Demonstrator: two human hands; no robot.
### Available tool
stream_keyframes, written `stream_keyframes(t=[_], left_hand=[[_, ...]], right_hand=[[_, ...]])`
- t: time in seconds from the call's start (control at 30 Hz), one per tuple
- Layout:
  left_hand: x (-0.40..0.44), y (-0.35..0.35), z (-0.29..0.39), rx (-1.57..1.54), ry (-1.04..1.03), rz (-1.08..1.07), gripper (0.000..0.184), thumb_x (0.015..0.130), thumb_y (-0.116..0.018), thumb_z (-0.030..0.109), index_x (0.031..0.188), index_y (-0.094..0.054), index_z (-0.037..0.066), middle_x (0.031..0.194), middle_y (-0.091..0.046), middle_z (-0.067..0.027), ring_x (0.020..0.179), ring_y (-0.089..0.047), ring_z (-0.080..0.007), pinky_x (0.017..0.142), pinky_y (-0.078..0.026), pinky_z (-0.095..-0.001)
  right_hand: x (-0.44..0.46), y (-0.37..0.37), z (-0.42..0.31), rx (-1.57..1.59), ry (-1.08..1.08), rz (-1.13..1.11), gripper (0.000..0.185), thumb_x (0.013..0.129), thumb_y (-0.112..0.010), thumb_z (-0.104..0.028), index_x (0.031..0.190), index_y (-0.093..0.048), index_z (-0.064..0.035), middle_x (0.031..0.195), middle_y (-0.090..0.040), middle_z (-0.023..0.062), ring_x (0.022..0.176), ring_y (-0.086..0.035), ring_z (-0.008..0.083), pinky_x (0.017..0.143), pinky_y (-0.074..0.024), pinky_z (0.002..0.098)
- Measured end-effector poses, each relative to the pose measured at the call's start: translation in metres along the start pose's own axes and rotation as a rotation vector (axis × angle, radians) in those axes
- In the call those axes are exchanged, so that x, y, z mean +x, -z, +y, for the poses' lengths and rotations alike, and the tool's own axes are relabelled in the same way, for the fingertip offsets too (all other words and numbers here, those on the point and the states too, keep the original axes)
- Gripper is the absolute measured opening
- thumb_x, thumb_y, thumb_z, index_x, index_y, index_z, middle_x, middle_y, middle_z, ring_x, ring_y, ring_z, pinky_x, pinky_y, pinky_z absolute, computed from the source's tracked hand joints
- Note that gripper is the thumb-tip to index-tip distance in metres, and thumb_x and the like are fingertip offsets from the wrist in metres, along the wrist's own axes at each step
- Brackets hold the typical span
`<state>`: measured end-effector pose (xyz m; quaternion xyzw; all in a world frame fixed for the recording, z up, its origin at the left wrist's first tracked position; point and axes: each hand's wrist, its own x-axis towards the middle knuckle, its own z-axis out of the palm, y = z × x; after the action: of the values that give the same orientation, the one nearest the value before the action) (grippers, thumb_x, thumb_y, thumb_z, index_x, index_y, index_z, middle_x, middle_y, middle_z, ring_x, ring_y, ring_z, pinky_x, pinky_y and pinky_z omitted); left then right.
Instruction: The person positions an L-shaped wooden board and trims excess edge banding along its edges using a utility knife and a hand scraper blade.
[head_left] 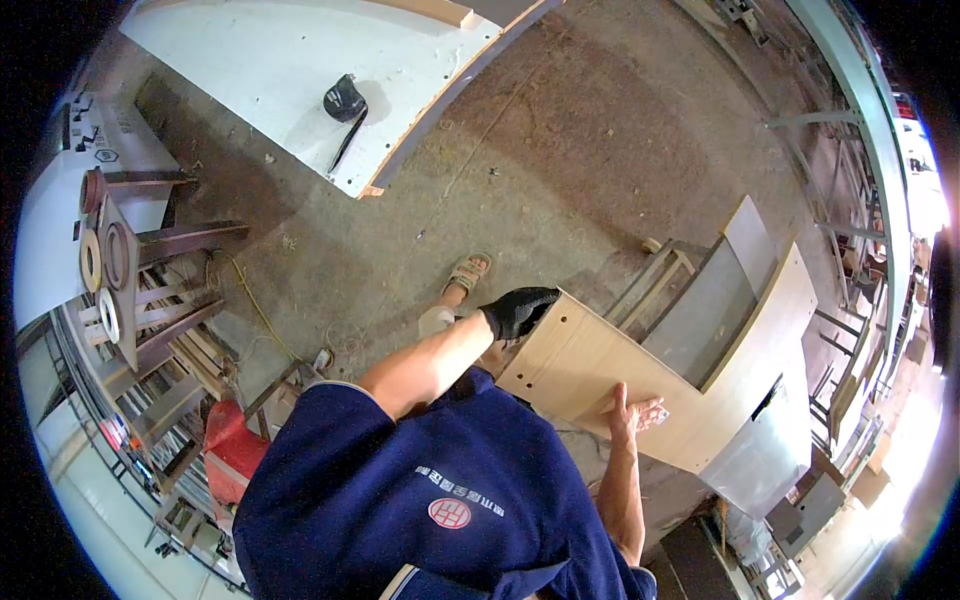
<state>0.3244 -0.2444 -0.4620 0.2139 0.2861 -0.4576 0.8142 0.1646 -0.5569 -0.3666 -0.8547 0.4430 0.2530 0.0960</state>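
A light wooden board (590, 370), L-shaped with a few dark holes near its left end, lies in front of my body, reaching to the right over a grey metal surface. My left hand (520, 312), in a black glove, is closed on the board's upper left corner; its fingertips are partly hidden by the edge. My bare right hand (637, 410) rests against the board's lower middle with its fingers apart, and a small pale item shows near its fingertips, too small to name.
A white panel table (250, 75) at the upper left carries a black object (345, 100). Wooden strips and ring-shaped pieces (108, 270) are stacked at the left, near a red object (232, 450). Metal racks (850, 120) line the right. A yellow cord (262, 310) crosses the floor.
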Motion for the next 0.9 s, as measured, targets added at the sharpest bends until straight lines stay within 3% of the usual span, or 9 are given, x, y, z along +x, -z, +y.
stream_keyframes(t=[0.13, 0.23, 0.33, 0.47, 0.57, 0.9], left_hand=[[-0.002, -0.005, 0.005, -0.065, 0.111, 0.048, 0.018, 0.094, -0.065, 0.03, 0.093, -0.069, 0.012, 0.078, -0.064, 0.001, 0.069, -0.058, -0.0114, 0.061, -0.048, -0.0272], [-0.009, 0.009, 0.008, -0.009, 0.067, -0.006, 0.015, 0.094, -0.065, 0.027, 0.095, -0.069, 0.013, 0.079, -0.066, 0.0008, 0.069, -0.059, -0.0118, 0.061, -0.049, -0.0267], [-0.007, 0.02, 0.004, 0.038, 0.072, -0.046, 0.014, 0.093, -0.066, 0.026, 0.096, -0.07, 0.014, 0.081, -0.066, 0.0009, 0.07, -0.06, -0.0113, 0.061, -0.048, -0.0262], [-0.04, -0.017, 0.01, 0.006, -0.001, 0.036, 0.013, 0.093, -0.066, 0.026, 0.096, -0.07, 0.013, 0.081, -0.067, 0.0005, 0.07, -0.061, -0.011, 0.059, -0.048, -0.0253], [-0.033, -0.005, 0.009, 0.034, 0.087, 0.012, 0.016, 0.094, -0.064, 0.027, 0.096, -0.07, 0.012, 0.084, -0.069, -0.001, 0.071, -0.062, -0.0119, 0.061, -0.049, -0.0261], [-0.028, -0.004, -0.002, -0.127, 0.082, -0.033, 0.023, 0.094, -0.063, 0.03, 0.099, -0.07, 0.008, 0.091, -0.072, -0.0054, 0.083, -0.067, -0.0187, 0.076, -0.053, -0.0334]], right_hand=[[-0.003, -0.001, -0.002, 0.017, -0.013, 0.007, 0.13, 0.077, -0.057, -0.079, 0.152, 0.008, 0.0044, 0.156, 0.005, 0.0368, 0.147, 0.005, 0.0472, 0.118, -0.0015, 0.0555], [-0.007, 0.003, -0.004, 0.01, 0.008, -0.002, 0.13, 0.077, -0.057, -0.079, 0.152, 0.008, 0.0043, 0.156, 0.006, 0.0363, 0.147, 0.006, 0.0467, 0.118, -0.0012, 0.0557], [0.005, -0.009, 0.017, 0.042, 0.038, -0.027, 0.133, 0.076, -0.059, -0.079, 0.151, 0.016, 0.0016, 0.155, 0.015, 0.0359, 0.146, 0.016, 0.0469, 0.116, 0.005, 0.0606], [0.006, -0.009, 0.018, 0.039, 0.034, -0.024, 0.133, 0.076, -0.059, -0.079, 0.151, 0.015, 0.0013, 0.155, 0.016, 0.0359, 0.146, 0.016, 0.047, 0.115, 0.0049, 0.0614], [0.006, -0.012, 0.018, 0.041, 0.027, -0.013, 0.133, 0.076, -0.059, -0.079, 0.151, 0.015, 0.0009, 0.155, 0.016, 0.0352, 0.146, 0.015, 0.0468, 0.115, 0.0044, 0.0617], [0.003, -0.011, 0.018, 0.04, 0.026, -0.017, 0.133, 0.075, -0.06, -0.079, 0.152, 0.014, -0.0004, 0.156, 0.014, 0.0343, 0.146, 0.014, 0.0465, 0.116, 0.0012, 0.0618]])
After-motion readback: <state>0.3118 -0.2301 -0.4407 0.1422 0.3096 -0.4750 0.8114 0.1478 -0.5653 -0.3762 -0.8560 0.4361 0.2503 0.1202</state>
